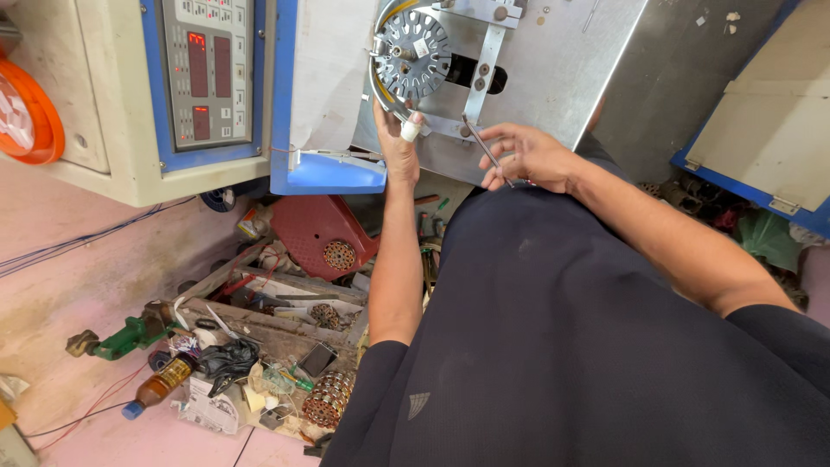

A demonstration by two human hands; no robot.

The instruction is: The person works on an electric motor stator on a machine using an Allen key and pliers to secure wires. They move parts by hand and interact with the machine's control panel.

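1. At the top centre of the frame we see a round slotted metal stator core (412, 54) mounted on a steel machine plate (562, 78), with yellowish wire (377, 86) curving down around its left edge.
2. Our left hand (398, 147) reaches up just below that core, its fingers at the core's lower left rim and touching the wire; one fingertip wears a white wrap (411, 130). We cannot tell whether it is pinching the wire or only pressing against it.
3. Our right hand (529, 157), right of centre in the upper half, is clenched lightly on a thin metal rod (482, 145), which slants up and to the left toward a pale bracket arm (484, 62) just right of the core.
4. Both forearms come up from our dark shirt (562, 346), which fills the lower right of the frame.
5. In the upper left stands a cream and blue control box (207, 78) with red lit displays; an orange round thing (30, 112) sits at the far left edge.
6. Below it, at lower left, a pink floor (86, 259) carries clutter: a red perforated fan cover (316, 233), wooden boards (277, 290), wound copper stators (328, 398), a green fitting (125, 337) and a brown bottle (160, 387).
7. At the upper right corner sits a blue-edged box (769, 121).
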